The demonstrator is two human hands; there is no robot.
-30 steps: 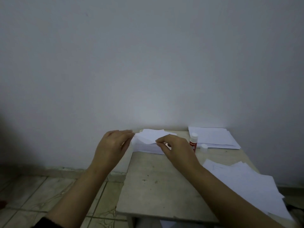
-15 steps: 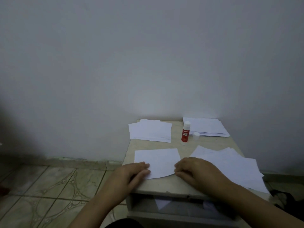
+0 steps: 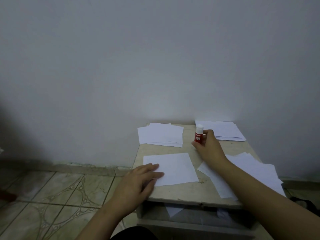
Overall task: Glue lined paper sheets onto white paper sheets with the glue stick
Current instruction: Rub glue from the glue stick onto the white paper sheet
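A single white sheet (image 3: 174, 168) lies flat near the front of the small table (image 3: 190, 193). My left hand (image 3: 140, 181) rests flat on its left corner, fingers spread. My right hand (image 3: 208, 148) reaches to the back and wraps thumb and fingers around the red glue stick (image 3: 198, 135), which stands upright with its white tip uncapped. The cap is hidden behind my hand. A stack of white sheets (image 3: 161, 135) sits at the back left, another stack (image 3: 223, 130) at the back right.
Loose sheets (image 3: 251, 172) fan out over the table's right side under my right forearm. An open shelf below the top holds scraps of paper (image 3: 174, 211). Tiled floor (image 3: 57, 193) lies to the left and a plain wall stands behind.
A sheet taken from the back left stack was laid at the front. My right hand then left it and moved back to grip the glue stick. The left hand stays on the sheet.
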